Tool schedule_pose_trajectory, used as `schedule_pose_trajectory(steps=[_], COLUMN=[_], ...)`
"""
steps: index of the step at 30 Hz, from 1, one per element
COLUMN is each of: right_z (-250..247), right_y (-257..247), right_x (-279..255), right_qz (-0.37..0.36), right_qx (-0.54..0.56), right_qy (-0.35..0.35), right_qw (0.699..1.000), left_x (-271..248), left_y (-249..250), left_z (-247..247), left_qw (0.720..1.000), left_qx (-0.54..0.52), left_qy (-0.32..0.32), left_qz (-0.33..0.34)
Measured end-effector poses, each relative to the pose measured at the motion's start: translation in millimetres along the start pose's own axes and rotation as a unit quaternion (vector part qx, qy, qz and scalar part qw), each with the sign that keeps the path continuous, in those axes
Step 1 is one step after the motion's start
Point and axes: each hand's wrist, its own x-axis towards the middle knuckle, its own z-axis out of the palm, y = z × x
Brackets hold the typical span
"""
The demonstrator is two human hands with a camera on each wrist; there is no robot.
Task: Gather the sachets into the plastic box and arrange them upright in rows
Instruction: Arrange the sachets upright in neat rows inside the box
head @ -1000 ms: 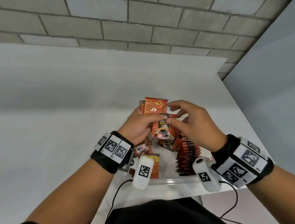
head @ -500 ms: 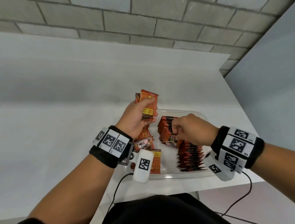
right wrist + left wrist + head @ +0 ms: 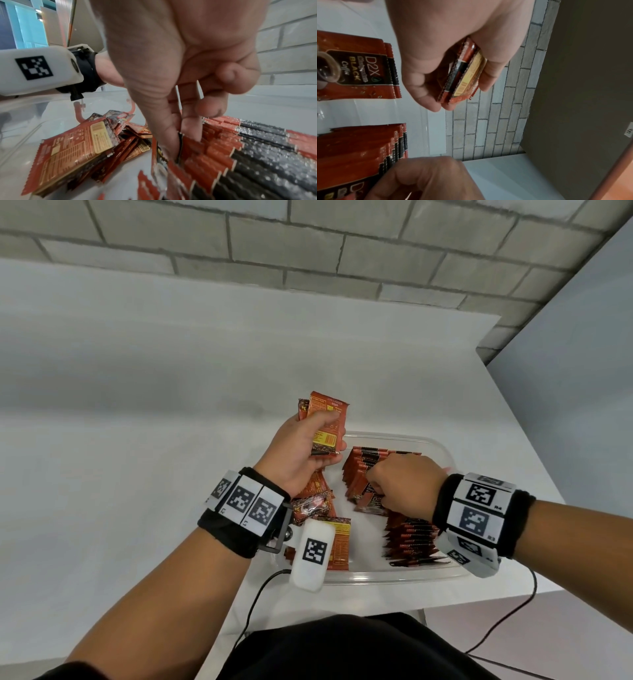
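A clear plastic box (image 3: 435, 445) sits at the table's near right corner. Red-and-black coffee sachets stand upright in a row (image 3: 411, 539) along its right side. My left hand (image 3: 329, 436) holds a small stack of sachets (image 3: 327, 419) above the box's far left corner; the left wrist view shows that stack (image 3: 464, 75) edge-on between thumb and fingers. My right hand (image 3: 371, 489) reaches down into the box and pinches one sachet (image 3: 160, 166) between thumb and fingers at the left end of the row (image 3: 248, 148).
Loose sachets (image 3: 77, 146) lie flat in a heap on the box's left side, under my left wrist. The white table (image 3: 171, 474) stretches left and back to a grey brick wall (image 3: 308, 251). Its right edge runs close beside the box.
My right hand has taken one sachet from the stack in my left hand and lowered it into the box against the row. The left hand has stayed up with its stack.
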Motion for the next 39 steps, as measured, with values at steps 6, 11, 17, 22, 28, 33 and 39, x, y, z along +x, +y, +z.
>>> schedule_pose_trajectory(steps=[6,11,17,22,28,33,39], right_z=[1.1,1.4,0.2,0.3,-0.7,-3.9,-7.3], right_y=[-1.2,-3.5,-2.6,-0.3,3.2,7.0,14.2], right_x=[0.4,2.9,4.4,5.6,4.5,4.0,-1.8], right_qz=[-0.006,0.006,0.008,0.028,0.039,0.054,0.06], right_qx=[-0.009,-0.006,-0.004,0.005,0.027,0.053,0.091], right_qy=[0.022,0.035,0.031,0.038,0.044,0.05,0.063], right_qw=[1.0,0.999,0.999,0.999,0.998,0.996,0.992], left_x=[0.2,0.8,1.1,1.0,1.1,-0.1,-1.3], left_y=[-0.2,-0.5,-0.7,-0.8,0.2,0.0,-1.3], left_z=[0.3,-0.4,-0.9,-0.5,-0.6,0.5,0.4], left_qw=[1.0,1.0,1.0,1.0,1.0,0.999,0.999], left_qx=[-0.001,-0.001,0.001,-0.003,-0.024,-0.027,-0.023], left_qy=[-0.002,-0.002,-0.003,-0.003,-0.009,-0.019,-0.03], left_qz=[-0.001,-0.001,-0.001,-0.003,-0.009,-0.012,-0.023])
